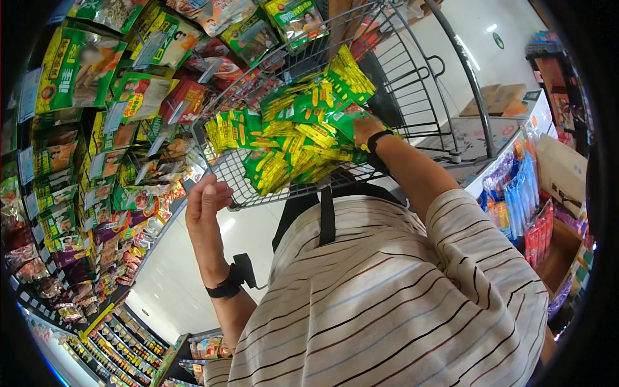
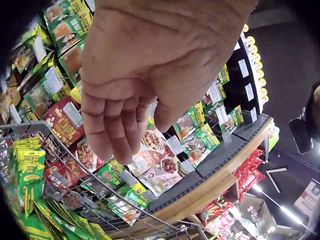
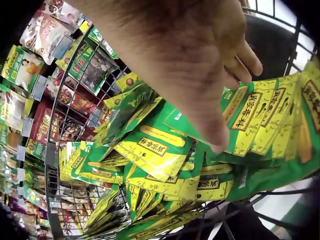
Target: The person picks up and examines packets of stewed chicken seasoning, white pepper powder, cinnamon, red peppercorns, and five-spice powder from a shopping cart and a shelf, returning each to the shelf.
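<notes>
A heap of green and yellow seasoning packets (image 1: 303,151) lies in a wire shopping cart (image 1: 248,197). My right hand (image 1: 366,131) is at the heap's right side. In the right wrist view, its thumb lies along a fanned bunch of green and yellow packets (image 3: 255,112), with the other fingers curled on the far side; the hand grips this bunch. To the cart's near left corner, my left hand (image 1: 205,197) is raised with nothing in it. Its fingers (image 2: 112,122) hang relaxed in the left wrist view, in front of the shelf.
A tall shelf of hanging food bags (image 1: 77,68) with price tags runs along the left, close beside the cart. Behind the cart's right side stand cardboard boxes (image 1: 493,100). Blue and red packaged goods (image 1: 519,193) hang at the right.
</notes>
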Motion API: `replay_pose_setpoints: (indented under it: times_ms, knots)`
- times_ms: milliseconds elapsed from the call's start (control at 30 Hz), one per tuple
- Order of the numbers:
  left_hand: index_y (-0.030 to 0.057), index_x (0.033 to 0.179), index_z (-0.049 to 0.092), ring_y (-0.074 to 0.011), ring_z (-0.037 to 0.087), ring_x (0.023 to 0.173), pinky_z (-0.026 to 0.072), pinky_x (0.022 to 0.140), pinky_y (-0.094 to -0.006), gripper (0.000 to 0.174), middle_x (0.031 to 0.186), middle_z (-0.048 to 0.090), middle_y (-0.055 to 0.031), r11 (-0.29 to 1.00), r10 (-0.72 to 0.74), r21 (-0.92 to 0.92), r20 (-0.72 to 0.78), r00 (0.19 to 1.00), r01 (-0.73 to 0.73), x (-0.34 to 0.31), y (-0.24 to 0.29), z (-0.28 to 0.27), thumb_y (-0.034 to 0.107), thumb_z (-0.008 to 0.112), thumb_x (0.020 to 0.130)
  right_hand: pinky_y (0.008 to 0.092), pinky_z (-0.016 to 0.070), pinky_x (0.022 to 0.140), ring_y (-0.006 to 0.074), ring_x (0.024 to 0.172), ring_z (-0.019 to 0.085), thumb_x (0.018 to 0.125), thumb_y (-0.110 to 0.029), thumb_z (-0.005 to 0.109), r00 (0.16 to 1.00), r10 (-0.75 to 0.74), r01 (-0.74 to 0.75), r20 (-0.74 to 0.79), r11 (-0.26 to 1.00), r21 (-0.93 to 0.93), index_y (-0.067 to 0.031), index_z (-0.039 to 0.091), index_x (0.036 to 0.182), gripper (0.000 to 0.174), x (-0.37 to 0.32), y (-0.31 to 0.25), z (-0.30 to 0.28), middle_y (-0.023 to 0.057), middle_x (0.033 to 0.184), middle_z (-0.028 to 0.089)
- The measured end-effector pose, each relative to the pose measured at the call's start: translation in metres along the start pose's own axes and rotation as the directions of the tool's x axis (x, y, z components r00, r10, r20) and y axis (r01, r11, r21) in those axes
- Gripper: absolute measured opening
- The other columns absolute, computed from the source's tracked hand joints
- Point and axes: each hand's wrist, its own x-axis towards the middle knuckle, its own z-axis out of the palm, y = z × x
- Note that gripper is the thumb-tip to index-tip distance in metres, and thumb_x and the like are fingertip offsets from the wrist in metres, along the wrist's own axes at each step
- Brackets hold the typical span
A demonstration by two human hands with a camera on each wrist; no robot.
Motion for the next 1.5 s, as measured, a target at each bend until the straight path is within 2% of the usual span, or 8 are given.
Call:
replay_pose_setpoints:
  times_ms: [367,467,667,767,900,1100,1433,1500]
  knots:
    - [0.0019,0.122,0.061,-0.0188,0.067,0.09,0.0539,0.079,-0.0319,0.036,0.101,0.069,-0.0111,1.0,-0.029,0.009,0.025,0.999,0.029,0.002,-0.005,-0.007,0.031,0.056,0.101,0.0627,0.0409,0.103,0.0456,0.142,0.03,0.086,-0.03,0.072,0.99,0.14,-0.142,0.025,0.986,0.085,-0.0072,0.024,0.153,0.085,0.004,-0.009,0.006,0.0221,0.161,0.014]
    - [0.0013,0.122,0.061,-0.0186,0.067,0.089,0.0538,0.079,-0.0315,0.038,0.101,0.069,-0.0106,0.999,-0.046,0.008,0.032,0.998,0.046,0.002,-0.006,-0.006,0.032,0.056,0.101,0.0625,0.0432,0.099,0.0452,0.138,0.037,0.092,-0.028,0.065,0.989,0.144,-0.141,-0.034,0.987,0.071,-0.0062,0.029,0.152,0.073,0.002,-0.01,0.012,0.0225,0.159,0.021]
    - [0.0002,0.122,0.061,-0.0183,0.067,0.089,0.0535,0.079,-0.0306,0.038,0.101,0.068,-0.0105,0.998,-0.059,0.014,0.083,0.995,0.058,0.01,-0.009,-0.005,0.032,0.055,0.101,0.0508,0.0547,0.077,0.0319,0.093,0.07,0.091,-0.016,0.061,0.967,-0.141,0.121,-0.213,0.987,-0.102,-0.0037,0.073,0.096,0.018,0.013,-0.007,0.016,0.0176,0.103,0.071]
    - [0.0007,0.123,0.06,-0.0181,0.067,0.09,0.0534,0.079,-0.0303,0.037,0.102,0.068,-0.011,0.999,-0.041,0.026,0.145,0.989,0.038,0.022,-0.013,0.0,0.031,0.055,0.101,0.0467,0.0555,0.071,0.0294,0.08,0.071,0.088,-0.012,0.06,0.817,-0.245,0.188,-0.522,0.969,-0.161,-0.0064,0.073,0.078,0.017,-0.005,0.001,0.007,0.0145,0.085,0.071]
    - [0.0002,0.125,0.058,-0.0223,0.065,0.101,0.0506,0.088,-0.0342,0.039,0.113,0.066,-0.0141,0.981,0.089,0.136,0.308,0.947,-0.137,0.05,-0.017,0.022,0.029,0.058,0.098,0.0414,0.0536,0.071,0.0294,0.082,0.069,0.082,-0.021,0.062,0.86,-0.317,0.306,-0.399,0.948,-0.093,-0.0076,0.071,0.085,0.016,-0.083,-0.014,-0.09,0.0125,0.089,0.071]
    - [0.0017,0.127,0.058,-0.0205,0.06,0.109,0.0436,0.099,-0.0334,0.04,0.117,0.063,-0.0111,0.709,0.448,0.219,0.593,0.669,-0.67,0.069,0.019,0.078,0.026,0.063,0.096,0.029,0.0484,0.065,0.0132,0.069,0.06,0.082,-0.02,0.062,0.728,-0.66,0.685,-0.184,0.692,0.23,-0.0064,0.065,0.093,0.018,-0.224,-0.046,-0.21,0.0027,0.075,0.063]
    - [0.0069,0.098,0.061,-0.004,0.048,0.078,0.0398,0.073,-0.0206,0.018,0.083,0.056,0.0064,0.982,0.144,-0.181,0.582,0.801,-0.045,0.081,0.012,0.062,0.024,0.058,0.1,0.026,0.0478,0.087,0.0084,0.094,0.06,0.099,-0.028,0.055,0.777,-0.335,0.543,-0.533,-0.073,0.837,0.0002,0.065,0.106,0.03,-0.246,-0.057,-0.217,0.0025,0.098,0.065]
    - [0.0082,0.099,0.06,-0.0039,0.047,0.079,0.0389,0.073,-0.0205,0.018,0.085,0.056,0.0067,0.983,0.116,-0.181,0.501,0.858,-0.027,0.085,0.01,0.056,0.026,0.057,0.101,0.0278,0.0471,0.093,0.0138,0.101,0.061,0.106,-0.037,0.039,0.612,-0.381,0.73,-0.693,-0.065,0.681,0.003,0.058,0.125,0.048,-0.227,-0.05,-0.207,0.0063,0.113,0.067]
